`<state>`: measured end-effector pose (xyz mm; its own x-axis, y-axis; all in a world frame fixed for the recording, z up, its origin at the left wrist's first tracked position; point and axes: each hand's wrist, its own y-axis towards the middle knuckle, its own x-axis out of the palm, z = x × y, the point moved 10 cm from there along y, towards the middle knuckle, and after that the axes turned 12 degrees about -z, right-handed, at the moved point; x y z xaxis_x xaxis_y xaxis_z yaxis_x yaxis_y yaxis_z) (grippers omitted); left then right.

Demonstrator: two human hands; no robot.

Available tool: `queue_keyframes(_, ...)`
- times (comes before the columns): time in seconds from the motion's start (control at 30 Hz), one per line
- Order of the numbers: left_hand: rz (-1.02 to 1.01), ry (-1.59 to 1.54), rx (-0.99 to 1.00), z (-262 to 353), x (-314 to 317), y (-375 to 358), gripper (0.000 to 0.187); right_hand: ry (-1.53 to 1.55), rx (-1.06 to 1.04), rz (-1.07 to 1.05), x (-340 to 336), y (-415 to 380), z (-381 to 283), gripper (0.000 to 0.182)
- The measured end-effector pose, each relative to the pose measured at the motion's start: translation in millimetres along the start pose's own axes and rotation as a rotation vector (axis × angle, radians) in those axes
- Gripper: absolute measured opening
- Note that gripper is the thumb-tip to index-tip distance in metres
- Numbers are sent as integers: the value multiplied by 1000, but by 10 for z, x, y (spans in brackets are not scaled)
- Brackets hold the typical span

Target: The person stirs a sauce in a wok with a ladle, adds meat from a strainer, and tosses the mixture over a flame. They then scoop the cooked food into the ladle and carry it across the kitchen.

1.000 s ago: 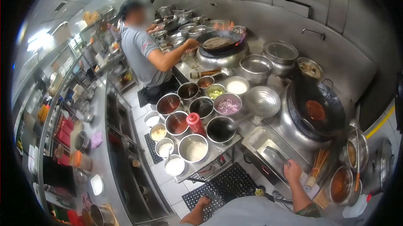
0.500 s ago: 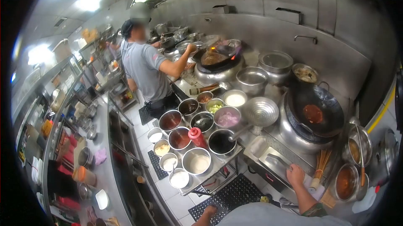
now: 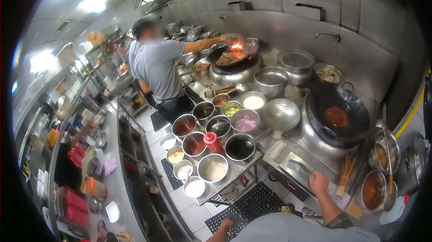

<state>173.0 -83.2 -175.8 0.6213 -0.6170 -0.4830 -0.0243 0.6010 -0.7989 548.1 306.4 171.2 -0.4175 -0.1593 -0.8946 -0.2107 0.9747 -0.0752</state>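
Observation:
My right hand (image 3: 318, 182) is at the front edge of the stove, its fingers closed at the near end of a flat grey metal tool (image 3: 300, 165) whose kind I cannot make out. A bamboo wok brush (image 3: 344, 178) lies just right of it. Beyond stands a black wok (image 3: 353, 109) with red sauce (image 3: 336, 117) in its bottom. My left hand (image 3: 227, 223) hangs low beside my body, fingers curled, with nothing visible in it. Nearest to it is a black floor mat (image 3: 245, 210).
Metal pots of sauces and ingredients, a red squeeze bottle (image 3: 213, 143) and a perforated strainer (image 3: 281, 115) stand ahead. A co-worker (image 3: 157, 69) handles a flaming wok (image 3: 229, 58). A sauce pot (image 3: 372, 192) stands at right, a steel counter (image 3: 128, 188) at left.
The co-worker's arm has stretched out over their wok, where flames have grown. Another person's arm now reaches over the left counter with a bowl. My hands have barely moved.

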Motion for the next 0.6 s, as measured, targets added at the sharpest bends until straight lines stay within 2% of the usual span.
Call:
queue_keyframes(0.1,-10,-11,-41,46,-18,2,36,-14,-16,21,-80,-23,-75,24)
queue_keyframes(0.2,-90,291,67,213,11,-31,39,-1,-42,27,-72,-13,-67,24)
queue_keyframes(0.3,-25,290,106,227,-13,-61,35,7,-13,-64,-12,7,-34,27)
queue_keyframes(0.4,-23,52,29,78,-48,-15,34,-34,-27,-47,-16,-5,-33,25)
queue_keyframes(0.47,47,-250,36,58,-65,-177,36,-1,-30,-37,19,11,20,25)
queue_keyframes(0.53,118,-296,102,130,-152,-251,37,32,-11,-65,-83,-36,-58,26)
queue_keyframes(0.6,168,-140,203,199,-180,-288,37,48,1,-85,-66,-40,-35,27)
